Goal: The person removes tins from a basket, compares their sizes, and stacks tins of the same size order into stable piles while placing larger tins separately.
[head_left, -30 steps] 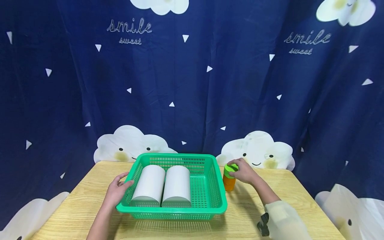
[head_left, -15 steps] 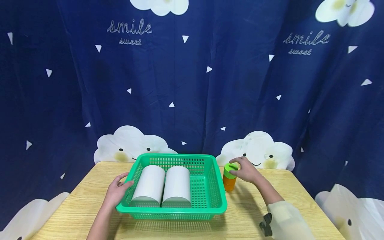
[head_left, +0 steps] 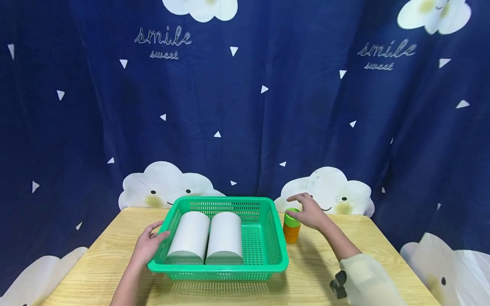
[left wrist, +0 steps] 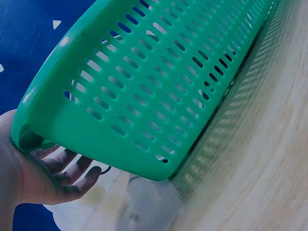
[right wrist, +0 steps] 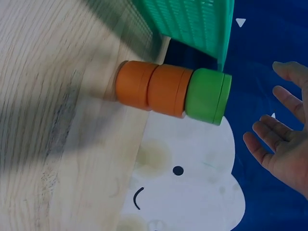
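My left hand (head_left: 147, 243) grips the left rim of a green plastic basket (head_left: 218, 268), thumb over the rim and fingers outside below it, as the left wrist view shows. Two white blocks with rounded tops, one left (head_left: 190, 234) and one right (head_left: 226, 234), lie side by side in the basket. Just right of it stands an upright stack of round blocks: two orange (right wrist: 166, 89) under a green one (right wrist: 208, 96). Over the stack hovers my right hand (head_left: 311, 213), fingers spread and holding nothing; the right wrist view shows a gap between them and the green block.
Everything stands on a light wooden table (head_left: 321, 272). Behind it hangs a dark blue curtain (head_left: 245, 127) printed with clouds and triangles. The stack is close to the basket's right wall. Inside the basket, bare slotted floor shows right of the white blocks.
My right hand has come off the green top block and spread its fingers, rising slightly above the stack. The stack, the basket and my left hand keep their places.
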A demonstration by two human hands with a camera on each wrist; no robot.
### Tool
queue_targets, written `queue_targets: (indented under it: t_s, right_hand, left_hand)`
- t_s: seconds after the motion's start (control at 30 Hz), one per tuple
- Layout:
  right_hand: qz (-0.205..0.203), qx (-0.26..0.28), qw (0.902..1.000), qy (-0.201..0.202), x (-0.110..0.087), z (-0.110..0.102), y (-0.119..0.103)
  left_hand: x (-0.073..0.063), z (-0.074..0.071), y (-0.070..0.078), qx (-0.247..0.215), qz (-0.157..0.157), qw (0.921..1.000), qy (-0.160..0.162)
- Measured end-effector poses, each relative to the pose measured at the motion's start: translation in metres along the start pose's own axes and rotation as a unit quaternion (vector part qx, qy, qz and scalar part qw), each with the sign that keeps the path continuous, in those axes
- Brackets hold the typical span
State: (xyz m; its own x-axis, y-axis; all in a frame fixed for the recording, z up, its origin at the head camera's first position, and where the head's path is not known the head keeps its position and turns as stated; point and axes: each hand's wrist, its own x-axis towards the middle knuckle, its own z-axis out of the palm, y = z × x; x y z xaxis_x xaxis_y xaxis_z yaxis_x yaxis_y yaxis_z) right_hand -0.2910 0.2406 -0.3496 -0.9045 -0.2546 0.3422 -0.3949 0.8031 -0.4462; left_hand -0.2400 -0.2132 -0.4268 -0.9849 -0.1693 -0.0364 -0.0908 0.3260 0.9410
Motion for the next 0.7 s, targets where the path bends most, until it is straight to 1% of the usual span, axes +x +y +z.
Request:
queue_targets:
  t_s: [0.2,0.47,0.7]
  right_hand:
    - [-0.005,-0.001,1.0,-0.002,0.0,0.002,-0.008]
    - [-0.014,0.018,0.9997,0.001,0.0,0.008,-0.02]
    - [-0.006,0.037,0.9992,-0.016,-0.002,0.017,-0.036]
  left_hand:
    - [-0.001,0.0,0.0,0.001,0.0,1.0,-0.001]
    - [0.0,0.001,0.001,-0.004,-0.002,1.0,-0.002]
    - [-0.002,0.0,0.002,-0.001,0.001,1.0,-0.004]
